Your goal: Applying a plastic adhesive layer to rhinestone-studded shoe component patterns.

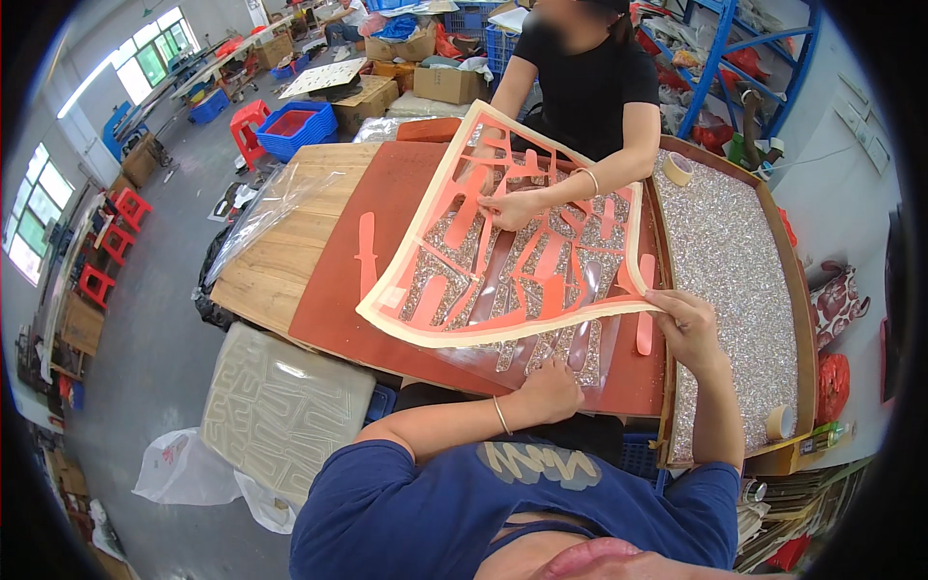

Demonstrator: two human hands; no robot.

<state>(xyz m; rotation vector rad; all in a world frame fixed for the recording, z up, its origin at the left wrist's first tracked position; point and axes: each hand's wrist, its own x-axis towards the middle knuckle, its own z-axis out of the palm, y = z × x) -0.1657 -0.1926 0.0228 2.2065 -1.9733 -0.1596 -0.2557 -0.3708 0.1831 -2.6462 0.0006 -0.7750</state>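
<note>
A large stencil sheet (454, 338) with a cream taped border and pink-red cut-out shapes is lifted and curved over the red-brown board (333, 242). My right hand (686, 327) pinches its near right corner. Closed like a fist, my left hand (551, 389) rests at the near edge of a clear film (454, 362) under the sheet; whether the fingers grip that film is hidden. Glittery shapes show on the film and through the stencil's openings. Across the board, a co-worker's hand (512, 209) touches the stencil's middle. Loose pink strips (366, 256) lie on the board.
A wooden-rimmed tray of glittery flakes (739, 290) stands at the right, holding tape rolls (679, 170) (779, 422). At left are a wooden board (280, 237) and a wrapped pale stack (280, 406). Blue crates (298, 130) and a red stool (247, 130) stand beyond.
</note>
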